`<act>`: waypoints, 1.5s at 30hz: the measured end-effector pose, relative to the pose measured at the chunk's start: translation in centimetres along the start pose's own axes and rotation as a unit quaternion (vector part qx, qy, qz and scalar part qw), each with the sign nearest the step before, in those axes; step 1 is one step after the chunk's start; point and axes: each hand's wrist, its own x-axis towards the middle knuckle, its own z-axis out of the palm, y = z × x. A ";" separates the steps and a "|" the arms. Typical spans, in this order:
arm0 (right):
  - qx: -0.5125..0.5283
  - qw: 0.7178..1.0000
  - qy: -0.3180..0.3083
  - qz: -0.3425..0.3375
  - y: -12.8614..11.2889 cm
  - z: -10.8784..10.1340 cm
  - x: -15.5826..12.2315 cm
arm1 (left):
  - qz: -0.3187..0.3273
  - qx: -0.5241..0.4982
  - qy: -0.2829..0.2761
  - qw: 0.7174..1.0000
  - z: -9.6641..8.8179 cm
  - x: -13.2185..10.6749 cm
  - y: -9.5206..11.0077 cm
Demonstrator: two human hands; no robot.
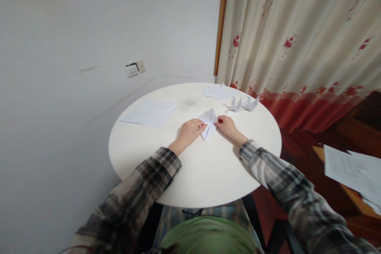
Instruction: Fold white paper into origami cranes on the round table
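Observation:
A partly folded piece of white paper lies on the round white table, with a pointed top and a narrower flap toward me. My left hand pinches its left edge between thumb and fingers. On the opposite edge, my right hand grips the paper the same way. Two folded paper cranes, a nearer one and another, stand beyond my right hand. Flat white paper sheets rest to the left of my left hand.
More white paper lies at the table's far edge, with a small folded piece on it. A wall with a socket borders the left side. A curtain hangs behind, and printed sheets lie on a lower surface at right.

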 end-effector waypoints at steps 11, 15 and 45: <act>0.059 0.993 -0.026 -0.097 -1.0 0.1 -0.7 | -0.208 -0.036 -0.005 0.977 1.1 0.1 -2.3; 0.057 0.988 -0.033 -0.139 -1.6 0.2 -1.1 | -0.223 -0.026 -0.043 0.974 1.3 0.0 -2.5; 0.054 0.989 -0.022 -0.138 -1.4 0.1 -1.1 | -0.115 0.009 0.027 0.993 0.8 0.1 -1.6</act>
